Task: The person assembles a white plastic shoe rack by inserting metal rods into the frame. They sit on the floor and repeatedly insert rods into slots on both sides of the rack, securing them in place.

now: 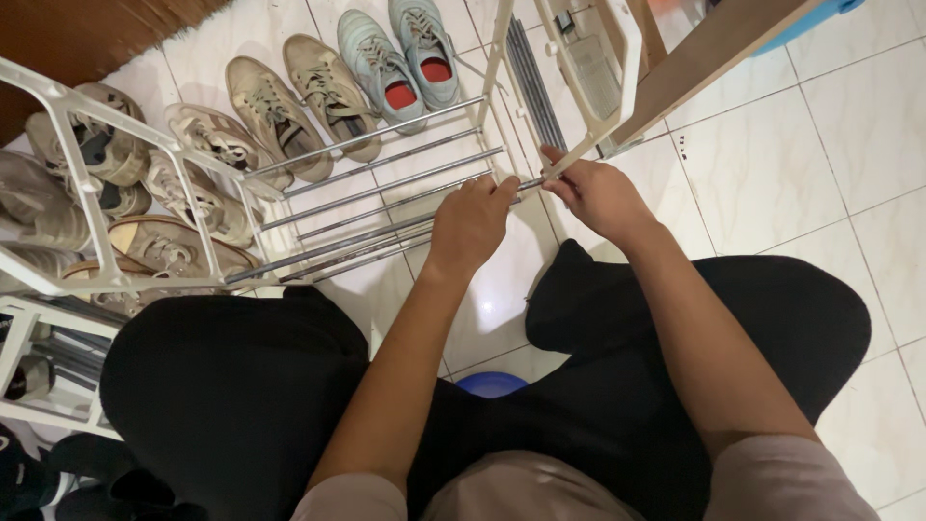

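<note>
A white plastic side frame (pixel 125 193) of a shoe rack lies at the left, with several silver metal rods (pixel 386 183) running from it toward the right. My left hand (pixel 471 222) grips the free end of one rod. My right hand (pixel 593 191) pinches the same rod end where it meets the second white side frame (pixel 617 87), which leans at the upper right. Both hands touch at the joint, so the rod tip is hidden under the fingers.
Several pairs of beige and light-blue sneakers (pixel 318 92) lie on the white tile floor beyond the rods. A bundle of spare rods (pixel 535 87) lies by the right frame. My black-trousered legs (pixel 231 386) and a blue stool (pixel 490 384) fill the foreground.
</note>
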